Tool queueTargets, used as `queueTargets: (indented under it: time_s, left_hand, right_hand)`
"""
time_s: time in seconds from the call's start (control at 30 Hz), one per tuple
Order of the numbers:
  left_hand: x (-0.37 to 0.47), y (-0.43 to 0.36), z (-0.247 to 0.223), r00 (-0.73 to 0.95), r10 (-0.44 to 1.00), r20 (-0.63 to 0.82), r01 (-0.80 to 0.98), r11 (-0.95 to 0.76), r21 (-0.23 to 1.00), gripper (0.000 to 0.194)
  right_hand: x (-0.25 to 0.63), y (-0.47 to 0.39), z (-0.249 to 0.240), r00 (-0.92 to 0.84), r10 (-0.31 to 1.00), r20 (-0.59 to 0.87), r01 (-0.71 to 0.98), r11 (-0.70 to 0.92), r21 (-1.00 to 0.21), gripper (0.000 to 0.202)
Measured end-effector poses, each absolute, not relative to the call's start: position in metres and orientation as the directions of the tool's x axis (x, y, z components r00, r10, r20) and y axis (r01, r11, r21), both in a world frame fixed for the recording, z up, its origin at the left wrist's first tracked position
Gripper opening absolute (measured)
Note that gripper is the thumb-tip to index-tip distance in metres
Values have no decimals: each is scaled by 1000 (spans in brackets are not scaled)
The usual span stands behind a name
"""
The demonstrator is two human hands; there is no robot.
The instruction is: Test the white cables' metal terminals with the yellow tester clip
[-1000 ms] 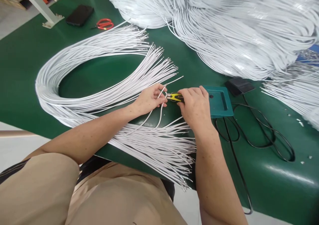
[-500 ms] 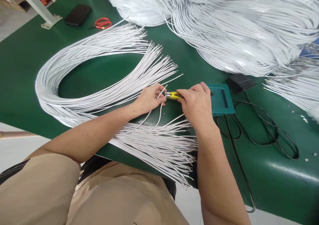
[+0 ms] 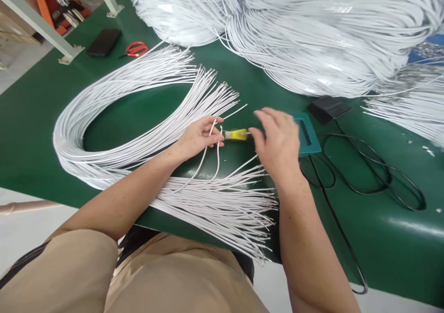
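Note:
My left hand [image 3: 201, 136] is closed on a thin white cable [image 3: 201, 161], and its ends stick up at the fingertips. Just right of those fingertips are small yellow-handled pliers [image 3: 237, 134], blurred by motion. At the other end of the pliers is my right hand [image 3: 277, 135], with its thumb and fingers spread apart. Whether the thumb still touches the handle, I cannot tell. Below both hands, the loose ends of a large looped bundle of white cables [image 3: 215, 206] fan out to the right.
A teal tray [image 3: 314, 139] lies behind my right hand, beside a black box [image 3: 329, 109] and coiled black cord [image 3: 374, 190]. Piles of white cable [image 3: 312, 40] cover the back. Red-handled scissors [image 3: 136, 49] and a dark flat object [image 3: 104, 42] lie at the far left.
My right hand's fingers have opened away from the pliers they were wrapped around. The left hand keeps its hold on the cable. The whole view has shifted slightly.

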State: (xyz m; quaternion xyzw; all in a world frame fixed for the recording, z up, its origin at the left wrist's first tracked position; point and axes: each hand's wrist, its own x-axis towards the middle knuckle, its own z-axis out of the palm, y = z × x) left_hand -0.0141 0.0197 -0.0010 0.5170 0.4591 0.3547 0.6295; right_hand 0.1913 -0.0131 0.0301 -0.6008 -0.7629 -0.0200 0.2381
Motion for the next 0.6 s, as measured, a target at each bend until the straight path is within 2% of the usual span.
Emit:
queueTargets:
  time_s: [0.07,0.13,0.23,0.3,0.4,0.43,0.5,0.6]
  left_hand:
    - [-15,19,1,346,912,-219,-9,237,971,39]
    - [-16,19,2,364,901,-236,-37,267,963,34]
    - [-20,20,1,386,891,-238,-29,270,962,32]
    - [-24,21,1,400,882,-249,26,260,965,31]
    - [-27,21,0,442,853,-277,93,263,960,35]
    - [-27,21,0,452,849,-271,88,260,962,36]
    - [-25,19,0,453,860,-234,42,242,969,41]
    - [-19,15,1,438,880,-182,-15,209,978,48]
  right_hand:
    - [175,-22,38,-399,865,305,790,493,-365,29]
    - [157,-32,42,-614,764,196,656,633,-412,24]
    - [138,-44,39,-681,732,19,681,642,-354,20]
    - [135,-47,37,-627,766,-144,751,546,-370,22]
    - [146,-40,37,-570,751,-335,746,301,-594,27]
    - [152,-36,38,-539,774,-332,708,203,-677,29]
    - [161,-27,39,-356,902,-243,600,21,-800,28]
    - [167,-18,39,-64,986,-155,358,-122,-926,18]
